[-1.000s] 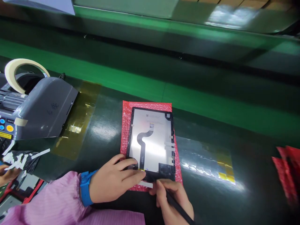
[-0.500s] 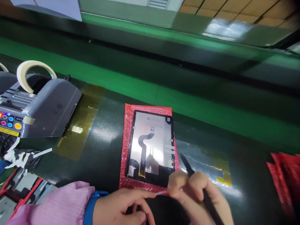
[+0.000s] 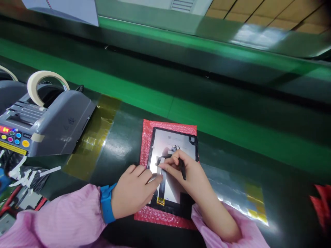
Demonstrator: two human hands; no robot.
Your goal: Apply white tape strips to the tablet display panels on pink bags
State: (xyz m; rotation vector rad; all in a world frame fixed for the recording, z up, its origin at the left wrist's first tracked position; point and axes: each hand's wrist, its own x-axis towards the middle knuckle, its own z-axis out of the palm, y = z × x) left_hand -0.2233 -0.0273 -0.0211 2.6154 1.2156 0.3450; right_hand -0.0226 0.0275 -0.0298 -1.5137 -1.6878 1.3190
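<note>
Panel point(image 3: 174, 187) on red wrap point(image 3: 165, 217), pt. hidden by R hand point(image 3: 190, 170) pinching strip point(image 3: 161, 162), L hand point(image 3: 136, 191) grip unclear, dispenser point(image 3: 60, 124) L.

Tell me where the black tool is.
The black tool is in the right hand, over the silver-backed panel, below and right of centre in the head view.

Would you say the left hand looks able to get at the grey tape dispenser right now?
Probably yes: between the left hand and the grey tape dispenser, only flat amber film shows on the bench.
</note>
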